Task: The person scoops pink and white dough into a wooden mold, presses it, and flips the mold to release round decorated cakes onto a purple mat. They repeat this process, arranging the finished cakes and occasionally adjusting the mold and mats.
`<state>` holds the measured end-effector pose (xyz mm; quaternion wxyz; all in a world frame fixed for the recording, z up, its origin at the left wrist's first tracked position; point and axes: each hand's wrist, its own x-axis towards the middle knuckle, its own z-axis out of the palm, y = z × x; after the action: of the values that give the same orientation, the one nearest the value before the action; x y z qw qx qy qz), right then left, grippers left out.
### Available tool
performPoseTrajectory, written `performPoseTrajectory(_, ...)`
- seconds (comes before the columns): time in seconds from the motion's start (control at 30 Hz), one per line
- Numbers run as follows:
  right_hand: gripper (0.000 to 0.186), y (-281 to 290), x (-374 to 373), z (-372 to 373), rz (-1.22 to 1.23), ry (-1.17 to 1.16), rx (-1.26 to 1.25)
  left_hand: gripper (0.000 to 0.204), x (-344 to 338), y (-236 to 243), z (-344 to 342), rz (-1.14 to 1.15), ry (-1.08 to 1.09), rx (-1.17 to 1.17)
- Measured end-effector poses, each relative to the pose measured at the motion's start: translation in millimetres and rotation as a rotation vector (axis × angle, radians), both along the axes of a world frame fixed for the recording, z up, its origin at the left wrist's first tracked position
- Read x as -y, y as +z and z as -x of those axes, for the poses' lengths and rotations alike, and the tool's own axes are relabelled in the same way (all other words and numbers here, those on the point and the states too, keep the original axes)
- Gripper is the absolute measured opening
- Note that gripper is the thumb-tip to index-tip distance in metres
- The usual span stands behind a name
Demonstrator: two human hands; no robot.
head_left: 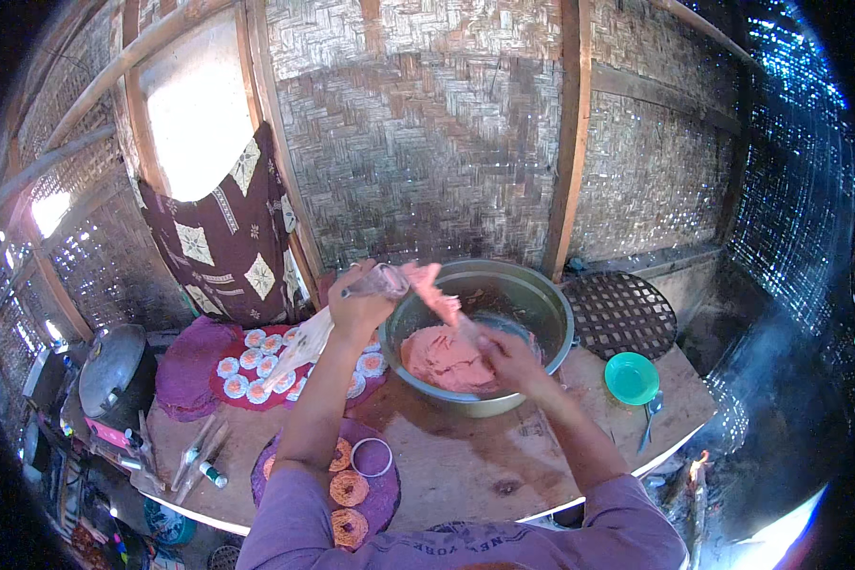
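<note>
My left hand is raised by the left rim of a big metal basin, closed around a clear plastic bag. The bag's mouth gapes toward the basin, and its lower part hangs down to the left. Soft pink batter lies heaped in the basin. My right hand is over the basin, gripping a spatula-like tool whose exact shape is hidden by batter. A long pink lump sits on its upper end, close to the bag's mouth.
Behind my left arm, a magenta tray carries several white-and-pink rounds. Nearer me, a purple tray bears orange rounds and a white cup. At right are a green bowl, a spoon and a woven rack. A lidded pot stands left.
</note>
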<state>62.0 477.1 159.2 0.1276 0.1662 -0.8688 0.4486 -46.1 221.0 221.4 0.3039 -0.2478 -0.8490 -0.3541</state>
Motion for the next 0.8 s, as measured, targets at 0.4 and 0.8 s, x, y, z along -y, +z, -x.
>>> performPoseTrajectory(0.4,0.069,-17.7,79.0,-26.1,1.074,0.805,0.771,0.006,43.9,33.0,-88.0,-1.373,-1.343,0.647)
performPoseTrajectory(0.8,0.06,14.3,79.0,-75.6,0.879,0.437,0.664,0.033,88.7,-71.5,-183.3,-0.243,0.183,0.409)
